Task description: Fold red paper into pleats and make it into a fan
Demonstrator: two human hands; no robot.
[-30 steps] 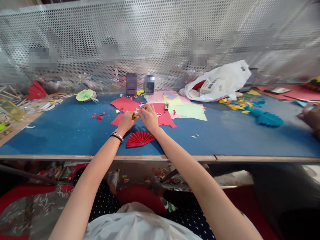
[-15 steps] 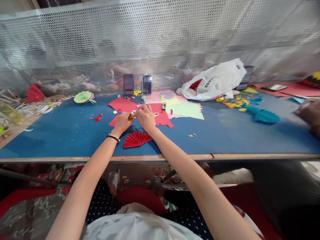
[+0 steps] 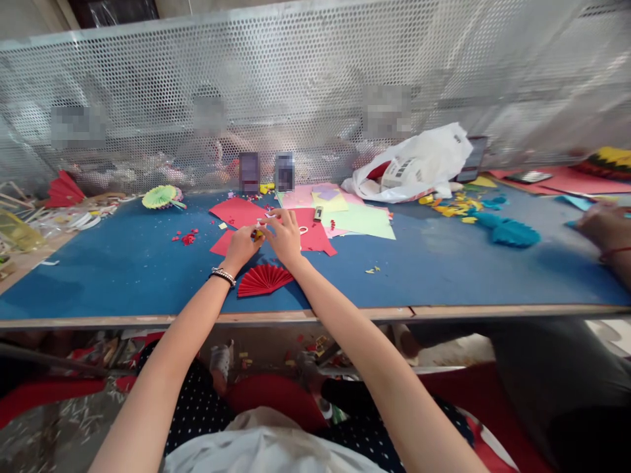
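Note:
My left hand (image 3: 240, 246) is closed round a small yellow thing with a white end (image 3: 257, 233), perhaps a tube; most of it is hidden by the fingers. My right hand (image 3: 284, 238) meets it from the right, thumb and fingers bent in a pinch at the white end; what lies between them is too small to make out. Both hands are over red paper sheets (image 3: 315, 240). A pleated red paper fan (image 3: 265, 280) lies just below them on the blue table (image 3: 148, 276). Beside the right hand, a white loop like a scissors handle (image 3: 303, 230) shows.
Pale green paper (image 3: 372, 220) and a sharpener-like piece (image 3: 318, 213) lie behind on the right. Red scraps (image 3: 187, 238) and a green-yellow paper rosette (image 3: 160, 196) are on the left. A white plastic bag (image 3: 419, 164), teal folded paper (image 3: 515, 231) and another person's hand (image 3: 604, 226) are rightward.
The view has shifted slightly, so the tabletop things appear a little further left and lower. My right fingers have lifted slightly at the white end; the left hand keeps its grip.

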